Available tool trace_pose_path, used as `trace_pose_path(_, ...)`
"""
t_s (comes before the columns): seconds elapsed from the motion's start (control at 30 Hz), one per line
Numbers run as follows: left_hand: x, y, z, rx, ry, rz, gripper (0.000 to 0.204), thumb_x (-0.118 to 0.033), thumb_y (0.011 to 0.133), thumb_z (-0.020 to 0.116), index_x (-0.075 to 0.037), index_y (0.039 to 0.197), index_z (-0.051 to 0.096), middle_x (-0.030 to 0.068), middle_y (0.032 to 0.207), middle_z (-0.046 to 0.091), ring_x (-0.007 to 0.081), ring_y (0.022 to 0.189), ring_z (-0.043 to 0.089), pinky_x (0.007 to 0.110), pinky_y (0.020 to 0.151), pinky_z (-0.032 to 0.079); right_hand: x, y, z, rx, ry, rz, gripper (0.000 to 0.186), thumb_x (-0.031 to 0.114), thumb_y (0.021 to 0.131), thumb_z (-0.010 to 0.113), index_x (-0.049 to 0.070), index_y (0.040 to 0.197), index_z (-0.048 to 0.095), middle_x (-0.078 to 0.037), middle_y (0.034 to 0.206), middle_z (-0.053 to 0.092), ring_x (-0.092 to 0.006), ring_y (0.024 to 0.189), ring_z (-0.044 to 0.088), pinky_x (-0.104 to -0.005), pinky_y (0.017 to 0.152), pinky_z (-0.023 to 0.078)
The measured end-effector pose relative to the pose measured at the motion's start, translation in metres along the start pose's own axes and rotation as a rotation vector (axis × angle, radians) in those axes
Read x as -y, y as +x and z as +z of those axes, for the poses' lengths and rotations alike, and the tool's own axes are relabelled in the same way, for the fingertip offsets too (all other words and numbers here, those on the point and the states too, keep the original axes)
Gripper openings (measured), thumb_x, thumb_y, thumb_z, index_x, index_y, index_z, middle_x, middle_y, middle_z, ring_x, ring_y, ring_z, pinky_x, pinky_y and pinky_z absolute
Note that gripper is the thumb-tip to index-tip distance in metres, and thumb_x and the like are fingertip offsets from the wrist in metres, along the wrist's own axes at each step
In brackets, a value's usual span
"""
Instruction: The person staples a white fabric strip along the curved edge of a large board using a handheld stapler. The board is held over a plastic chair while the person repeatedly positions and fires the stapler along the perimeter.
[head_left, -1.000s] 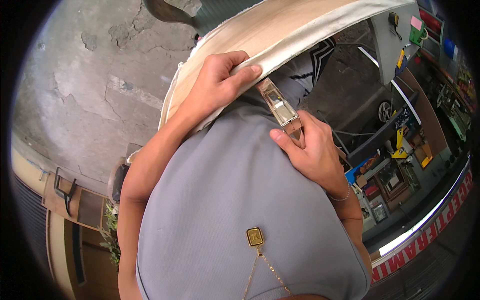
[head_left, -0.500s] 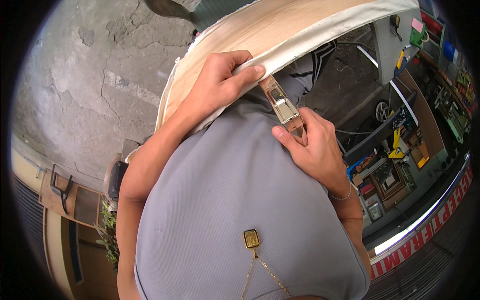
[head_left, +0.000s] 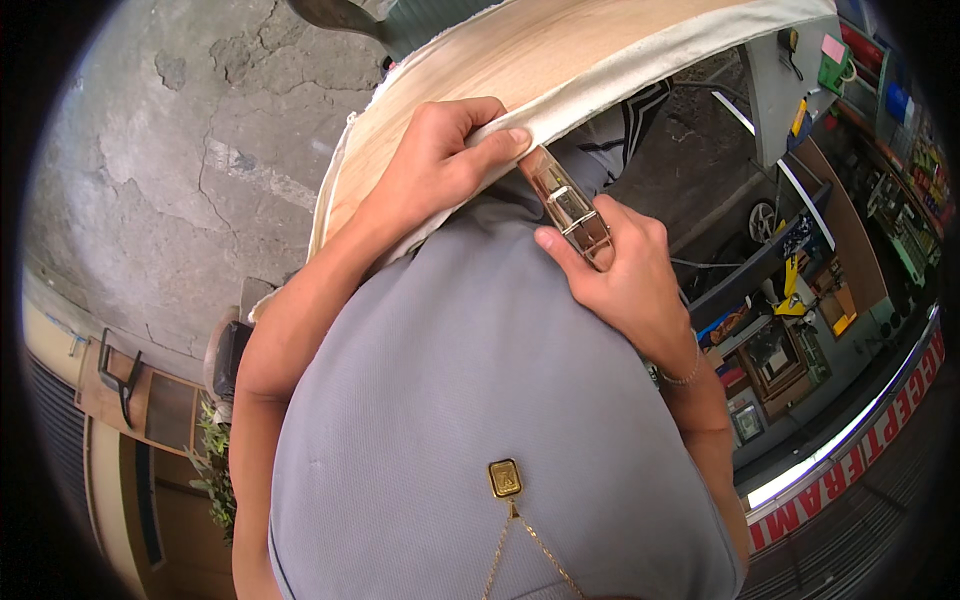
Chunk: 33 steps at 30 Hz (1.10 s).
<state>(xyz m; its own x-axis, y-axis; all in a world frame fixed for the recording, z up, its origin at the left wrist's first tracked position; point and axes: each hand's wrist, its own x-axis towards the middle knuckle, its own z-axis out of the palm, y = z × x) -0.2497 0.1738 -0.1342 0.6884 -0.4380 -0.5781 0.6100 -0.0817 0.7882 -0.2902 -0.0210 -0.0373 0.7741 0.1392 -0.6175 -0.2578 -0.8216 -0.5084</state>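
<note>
A light wooden panel with pale cloth folded along its near edge lies across my lap. My left hand is closed on that edge, its thumb pressing the cloth down and the fingers curled over the wood. In my right hand is a silver metal staple gun, with the fingers wrapped round its rear end. The front end of the staple gun meets the cloth edge just beside my left thumb. What lies under that end is hidden.
Cracked concrete floor spreads to the left. A grey-green chair stands beyond the panel. At right are a workshop shelf with tools, a yellow tool, picture frames and a small wheel. A potted plant is at lower left.
My right hand has shifted slightly up and left and squeezed in closer round the staple gun, which has turned a little. My left hand keeps its hold on the edge.
</note>
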Motion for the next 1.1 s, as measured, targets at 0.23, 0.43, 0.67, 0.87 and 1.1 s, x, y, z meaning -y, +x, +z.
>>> trace_pose_path(0.23,0.003,0.002,-0.002,-0.005,-0.024,0.070,0.027,-0.024,0.093,0.063,0.001,0.086,0.069,-0.0012,0.064,0.052,0.0067,0.063,0.044,0.028,0.055,0.036,-0.015,0.003,0.013,-0.020,0.064,-0.032,0.032,0.022,0.078,0.080,-0.002,0.085,0.060,-0.017,0.076,0.062,-0.0321,0.065,0.061,-0.0400,0.062,0.049)
trace_pose_path(0.43,0.007,0.004,-0.003,-0.034,0.032,0.083,0.032,-0.028,0.094,0.063,0.003,0.085,0.067,0.0001,0.063,0.051,0.0086,0.062,0.044,0.031,0.055,0.036,-0.005,-0.009,-0.028,-0.079,0.155,0.016,0.038,0.021,0.075,0.084,-0.003,0.095,0.063,-0.016,0.083,0.064,-0.0282,0.072,0.064,-0.0370,0.068,0.051)
trace_pose_path(0.67,-0.004,-0.003,-0.006,-0.111,0.186,0.069,0.036,-0.032,0.091,0.068,0.004,0.088,0.067,0.0068,0.062,0.053,0.0145,0.060,0.050,0.034,0.056,0.040,-0.006,0.068,-0.067,-0.667,-0.430,-0.595,0.050,0.017,0.071,0.083,0.001,0.112,0.059,-0.016,0.097,0.062,-0.0386,0.085,0.062,-0.0412,0.068,0.048)
trace_pose_path(0.87,-0.013,-0.026,-0.014,-0.291,0.574,0.171,0.032,-0.031,0.087,0.075,-0.001,0.092,0.066,0.0105,0.068,0.056,0.0192,0.058,0.048,0.033,0.056,0.039,0.016,0.151,-0.054,-0.866,-0.580,-0.825,0.035,0.011,0.075,0.075,0.010,0.108,0.063,-0.010,0.102,0.060,-0.0310,0.096,0.058,-0.0430,0.081,0.043)
trace_pose_path(1.1,-0.002,-0.032,0.009,-0.680,0.870,0.518,0.019,-0.020,0.088,0.072,-0.004,0.082,0.065,0.0129,0.072,0.061,0.0331,0.057,0.057,0.042,0.054,0.045,0.016,0.190,-0.043,-0.731,-0.551,-0.928,0.046,0.022,0.070,0.081,0.016,0.111,0.063,-0.007,0.102,0.061,-0.0275,0.103,0.057,-0.0443,0.086,0.039)
